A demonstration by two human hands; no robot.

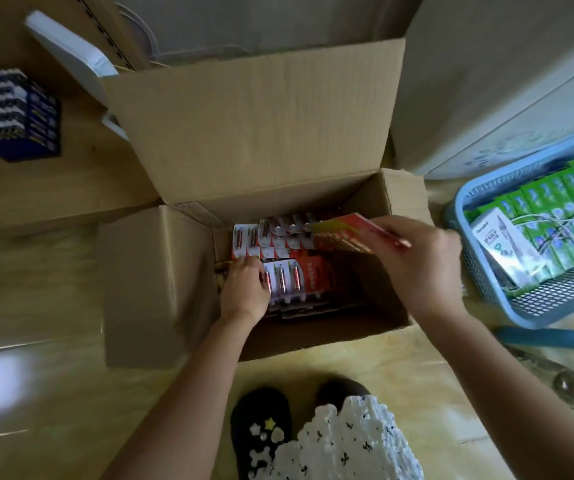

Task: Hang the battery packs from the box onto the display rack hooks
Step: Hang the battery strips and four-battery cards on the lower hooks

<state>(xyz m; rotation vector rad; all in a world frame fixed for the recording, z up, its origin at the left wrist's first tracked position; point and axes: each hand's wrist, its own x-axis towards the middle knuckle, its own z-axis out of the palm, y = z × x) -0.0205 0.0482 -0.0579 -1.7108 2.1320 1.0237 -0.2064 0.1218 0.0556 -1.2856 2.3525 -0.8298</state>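
An open cardboard box (160,292) stands on the floor in front of me, flaps spread. Inside lie several red blister packs of batteries (271,240). My right hand (420,261) pinches a small fanned stack of red battery packs (344,233), held up over the box's right side. My left hand (244,289) reaches down into the box's left part, its fingers curled on the edge of a pack with three visible batteries (289,280). No display rack hooks are plainly visible.
A blue plastic basket (479,278) with green boxes and a white box stands at the right. A dark blue stack of packs (11,112) sits on cardboard at the far left. A white object (70,53) leans behind the box. My shoes (261,427) are below.
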